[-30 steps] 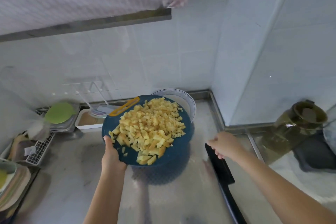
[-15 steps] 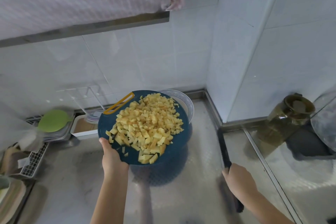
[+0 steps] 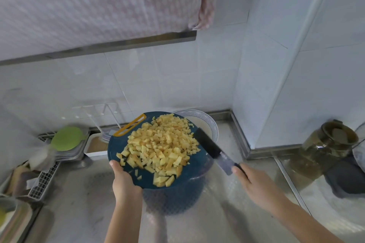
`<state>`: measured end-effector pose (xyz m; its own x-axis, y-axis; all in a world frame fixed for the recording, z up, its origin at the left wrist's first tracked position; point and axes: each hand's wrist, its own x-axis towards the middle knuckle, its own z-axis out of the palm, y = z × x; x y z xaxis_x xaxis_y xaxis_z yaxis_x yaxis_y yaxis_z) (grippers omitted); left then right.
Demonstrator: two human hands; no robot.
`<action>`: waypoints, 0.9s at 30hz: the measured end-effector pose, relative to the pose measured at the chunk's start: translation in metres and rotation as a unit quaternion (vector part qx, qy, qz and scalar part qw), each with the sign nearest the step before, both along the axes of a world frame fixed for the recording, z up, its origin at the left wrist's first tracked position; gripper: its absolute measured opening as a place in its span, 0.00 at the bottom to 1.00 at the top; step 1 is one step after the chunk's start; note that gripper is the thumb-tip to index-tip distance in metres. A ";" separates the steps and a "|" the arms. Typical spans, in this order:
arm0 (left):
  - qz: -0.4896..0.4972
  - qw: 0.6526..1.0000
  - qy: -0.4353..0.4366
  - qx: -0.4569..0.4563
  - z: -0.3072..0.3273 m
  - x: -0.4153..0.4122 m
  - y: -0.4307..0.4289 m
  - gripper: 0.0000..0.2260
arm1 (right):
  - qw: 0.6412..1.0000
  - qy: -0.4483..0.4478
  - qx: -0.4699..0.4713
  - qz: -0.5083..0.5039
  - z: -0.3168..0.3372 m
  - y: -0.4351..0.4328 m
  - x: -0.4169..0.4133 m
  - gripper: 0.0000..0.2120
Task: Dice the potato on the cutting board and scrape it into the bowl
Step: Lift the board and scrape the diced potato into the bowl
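"Blue plastic, that cutting board (image 3: pixel 116 145). How did it handle?"

"Stiff, and light enough for one hand, I'd judge. The left hand (image 3: pixel 123 179) gripped its near rim, thumb on top, holding it raised above the steel counter (image 3: pixel 83 213). The diced potato (image 3: pixel 162 146) heaped on it looked loose and damp, likely to slide all at once, so the bare rim was the place to hold."

"And the right hand (image 3: pixel 256 185)?"

"Curled round the handle of the knife (image 3: pixel 213 148), whose dark blade lay at the board's right edge beside the heap. The bowl (image 3: pixel 207 119) sat just beyond, partly under the far edge."

"What had changed?"

"Half a second before, that hand was low at the counter on the knife's handle. Now the knife was up at the board, which had hardly moved."
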<state>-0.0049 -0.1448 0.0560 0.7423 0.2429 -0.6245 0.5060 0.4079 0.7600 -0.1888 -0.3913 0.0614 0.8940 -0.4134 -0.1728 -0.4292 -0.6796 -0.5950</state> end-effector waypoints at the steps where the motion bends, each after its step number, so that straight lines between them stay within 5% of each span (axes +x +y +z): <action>1: 0.004 1.000 0.001 0.001 -0.001 0.001 0.000 0.29 | 1.000 0.012 -0.011 0.020 -0.002 0.002 0.002 0.15; 17: 0.032 0.999 0.004 -0.004 0.006 0.016 -0.004 0.20 | 0.987 0.070 -0.116 0.082 -0.017 -0.025 0.009 0.15; 27: 0.029 0.999 0.018 -0.006 -0.001 0.022 -0.010 0.24 | 0.992 0.048 -0.092 0.074 -0.038 -0.054 0.048 0.17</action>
<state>0.0170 -0.1548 0.0548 0.7042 0.2776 -0.6534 0.5083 0.4454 0.7370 -0.1411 -0.4452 0.0237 0.9305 -0.3111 -0.1932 -0.3648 -0.8332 -0.4156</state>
